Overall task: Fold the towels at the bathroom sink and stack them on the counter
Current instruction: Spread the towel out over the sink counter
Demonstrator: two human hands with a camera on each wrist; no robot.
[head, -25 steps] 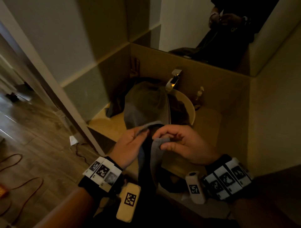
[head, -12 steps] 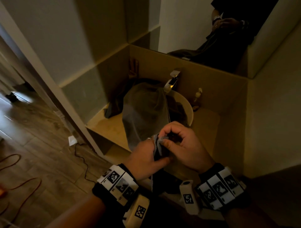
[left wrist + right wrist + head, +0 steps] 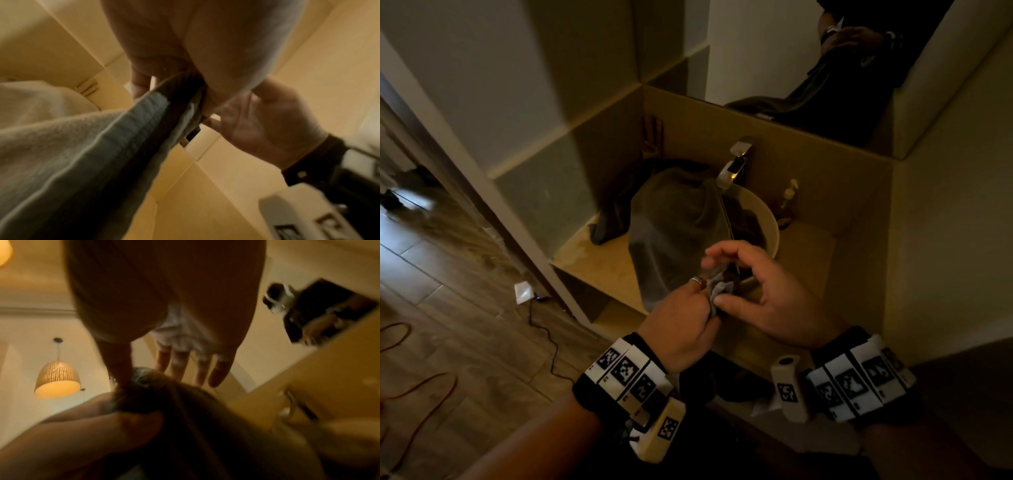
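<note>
A grey towel (image 3: 674, 233) drapes over the basin (image 3: 768, 222) on the counter (image 3: 599, 260); in front of it the left hand (image 3: 681, 325) grips the bunched corners of a second grey towel (image 3: 719, 291); the right hand (image 3: 767, 301), fingers loosely spread, touches that bunch with its thumb.

the grey towel (image 3: 717, 291) hangs hidden behind the left hand (image 3: 681, 329), its lower end lost in shadow near the counter's (image 3: 599, 260) edge.
</note>
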